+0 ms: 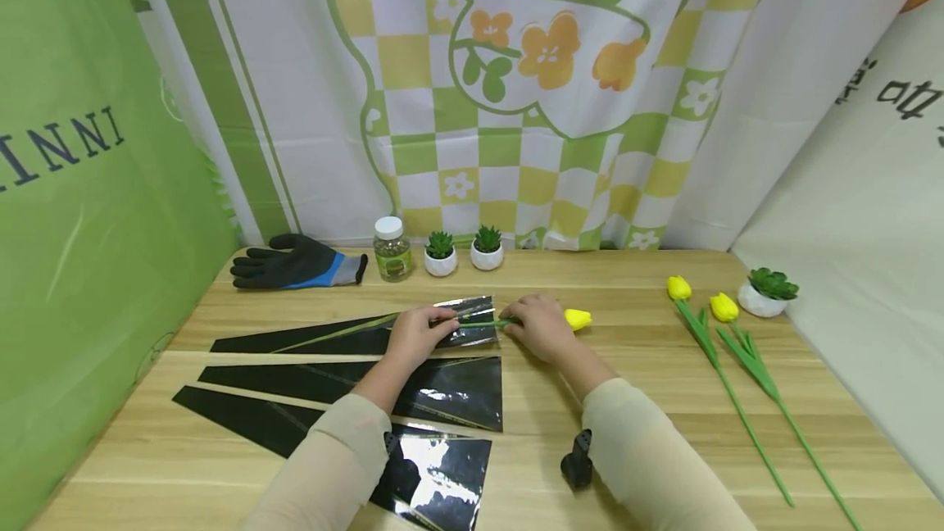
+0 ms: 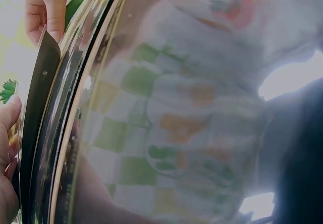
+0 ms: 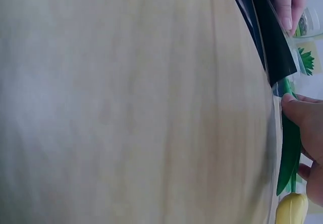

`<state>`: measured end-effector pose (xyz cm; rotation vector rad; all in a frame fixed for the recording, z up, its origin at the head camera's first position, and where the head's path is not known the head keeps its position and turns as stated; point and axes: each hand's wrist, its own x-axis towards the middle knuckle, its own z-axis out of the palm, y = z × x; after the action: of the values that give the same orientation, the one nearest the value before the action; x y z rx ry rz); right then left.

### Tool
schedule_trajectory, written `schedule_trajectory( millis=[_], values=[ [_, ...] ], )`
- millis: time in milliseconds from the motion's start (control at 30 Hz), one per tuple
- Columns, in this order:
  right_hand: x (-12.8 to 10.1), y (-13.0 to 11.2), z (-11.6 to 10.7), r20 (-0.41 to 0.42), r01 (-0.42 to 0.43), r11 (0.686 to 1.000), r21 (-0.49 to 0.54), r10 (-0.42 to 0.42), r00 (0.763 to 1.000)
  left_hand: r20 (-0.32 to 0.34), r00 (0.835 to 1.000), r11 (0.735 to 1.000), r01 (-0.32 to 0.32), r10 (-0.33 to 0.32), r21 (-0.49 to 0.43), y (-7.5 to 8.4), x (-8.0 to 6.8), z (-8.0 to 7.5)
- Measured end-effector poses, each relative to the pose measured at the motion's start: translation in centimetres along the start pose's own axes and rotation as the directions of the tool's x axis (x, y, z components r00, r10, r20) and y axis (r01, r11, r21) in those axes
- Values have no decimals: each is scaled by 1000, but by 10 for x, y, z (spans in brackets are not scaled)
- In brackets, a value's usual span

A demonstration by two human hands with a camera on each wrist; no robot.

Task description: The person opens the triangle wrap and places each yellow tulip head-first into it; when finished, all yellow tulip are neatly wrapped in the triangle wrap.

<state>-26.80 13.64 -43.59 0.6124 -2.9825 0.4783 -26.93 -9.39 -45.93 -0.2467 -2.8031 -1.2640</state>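
Closest to the camera is a glossy black sheet (image 1: 442, 474) near the counter's (image 1: 634, 449) front edge, with two more like it behind, and the action is on the farthest one, the wrap (image 1: 354, 336). A yellow tulip (image 1: 578, 319) lies across it, bloom poking out past the wide right end and stem running left along the film. Left hand (image 1: 415, 336) has its fingers curled over the wrap's edge, pinching film over the stem; the left wrist view shows a thumb against the shiny film. Right hand (image 1: 541, 326) sits just left of the bloom, fingers closed around the stem and leaf, which the right wrist view backs up with the bloom just below the fingertips. Looks to me like the rolling step, folding the film round the stem, so the next move probably needs the right hand to keep the stem pinned while the left pulls the edge across without it springing back. Further out: two spare tulips (image 1: 711, 326) lie well to the right, near a little potted succulent (image 1: 767, 292). Along the back are a glove (image 1: 298, 262), a jar (image 1: 391, 249) and two more small pots (image 1: 463, 252).
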Motion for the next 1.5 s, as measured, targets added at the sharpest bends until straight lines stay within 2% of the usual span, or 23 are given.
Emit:
schedule_trajectory(
  millis=[233,467,600,800,933,1000,1100,1333,1500],
  values=[
    [0,-3,4,29,7,998,61,-9,1000,6,1000,1000,3,-3,4,0,0,-1],
    [-6,5,-11,64,-77,977,197,66,996,9,1000,1000,3,-3,0,-2,0,0],
    [-16,23,-26,81,-146,943,298,128,988,6,1000,1000,-11,10,8,-1,0,0],
    [-34,61,-44,135,-258,865,431,221,966,-6,1000,1000,-24,24,12,-1,-1,-2],
    [-42,82,-49,210,-323,818,476,251,945,-7,1000,1000,-21,21,14,-2,-1,-1],
    [-45,88,-49,246,-342,808,479,251,936,-7,1000,1000,-26,26,16,-2,-1,-1],
    [-47,93,-48,277,-351,793,498,238,931,-6,1000,1000,-25,26,11,-2,-1,-2],
    [-43,92,-44,282,-326,784,529,201,938,-9,999,999,-39,39,5,-2,-2,-2],
    [-36,91,-40,311,-365,734,574,217,925,-5,999,999,-50,50,14,-1,-2,-3]
  ],
)
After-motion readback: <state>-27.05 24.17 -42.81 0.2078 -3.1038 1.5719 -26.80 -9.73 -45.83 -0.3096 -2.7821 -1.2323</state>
